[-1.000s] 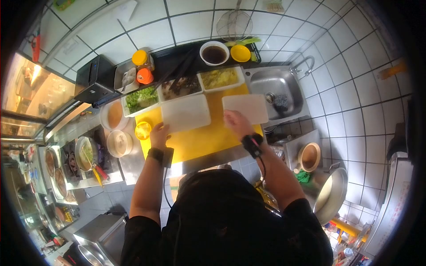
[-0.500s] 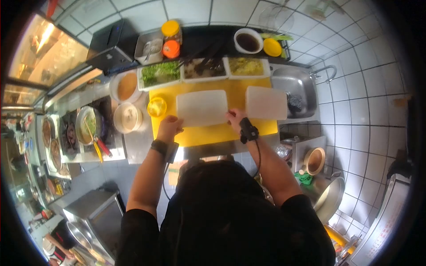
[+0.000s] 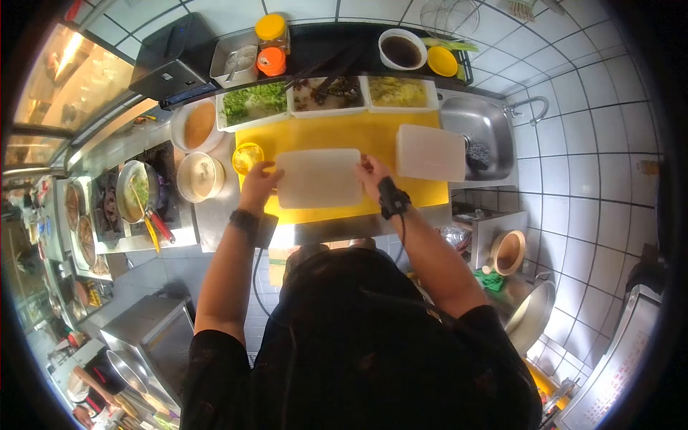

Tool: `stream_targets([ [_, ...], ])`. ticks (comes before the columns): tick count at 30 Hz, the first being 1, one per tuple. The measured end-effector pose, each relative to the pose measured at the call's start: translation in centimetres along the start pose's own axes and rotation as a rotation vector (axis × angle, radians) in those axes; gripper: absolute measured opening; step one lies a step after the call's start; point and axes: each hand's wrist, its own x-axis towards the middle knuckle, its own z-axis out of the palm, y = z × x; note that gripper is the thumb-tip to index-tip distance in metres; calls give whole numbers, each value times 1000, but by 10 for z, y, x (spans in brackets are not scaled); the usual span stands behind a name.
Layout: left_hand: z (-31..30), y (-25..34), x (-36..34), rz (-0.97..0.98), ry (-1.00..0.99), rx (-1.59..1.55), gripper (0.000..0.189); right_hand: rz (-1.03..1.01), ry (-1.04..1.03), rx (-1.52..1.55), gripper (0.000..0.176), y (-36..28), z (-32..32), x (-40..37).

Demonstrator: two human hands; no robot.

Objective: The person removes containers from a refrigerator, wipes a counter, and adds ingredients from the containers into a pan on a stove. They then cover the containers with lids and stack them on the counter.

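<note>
A frosted white rectangular plastic lid [image 3: 319, 179] with rounded corners is held level over the near part of the yellow cutting board [image 3: 322, 132]. My left hand [image 3: 259, 185] pinches its left edge, thumb at the rim. At the opposite edge, my right hand [image 3: 373, 178] has its fingers closed on the upper right corner. Just beyond my left hand stands a small yellow cup [image 3: 248, 158] with pale yellow contents. Right of my right hand, a similar frosted plastic container [image 3: 431, 152] rests on the board's right end.
Along the board's back stand white tubs of chopped greens [image 3: 254, 104], dark pieces [image 3: 328, 93] and yellow pickles [image 3: 398, 92]. Two bowls [image 3: 200, 177] [image 3: 195, 125] sit left, beside a stove with a pan [image 3: 140, 190]. A steel sink [image 3: 484, 125] lies right. Another person [image 3: 93, 383] is far left.
Both hands have moved up from the lid's near corners to its left and right sides. The lid now sits slightly further left and lower in view. The camera has shifted a little.
</note>
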Motion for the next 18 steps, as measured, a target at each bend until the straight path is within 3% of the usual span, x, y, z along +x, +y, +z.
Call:
stream_targets([
  [2, -2, -4, 19, 38, -7, 66, 51, -36, -65, -162, 38, -41, -4, 4],
  [5, -8, -14, 38, 24, -109, -2, 49, 29, -93, -132, 44, -33, -4, 14],
  [12, -9, -22, 43, 60, -50, -96, 45, 18, -36, -64, 46, -20, -4, 18],
  [14, -14, -12, 40, 301, 130, 572, 43, -166, 91, -263, 41, -23, -10, 19],
  [15, -8, 10, 30, 324, 128, 570, 43, -179, 110, -265, 41, -39, -19, 23],
  [17, 15, 92, -14, 435, 246, 577, 45, -398, 242, -481, 35, -95, -46, 18],
  [18, 27, 124, -27, 447, 130, 472, 49, -403, 264, -486, 35, -116, -56, 19],
])
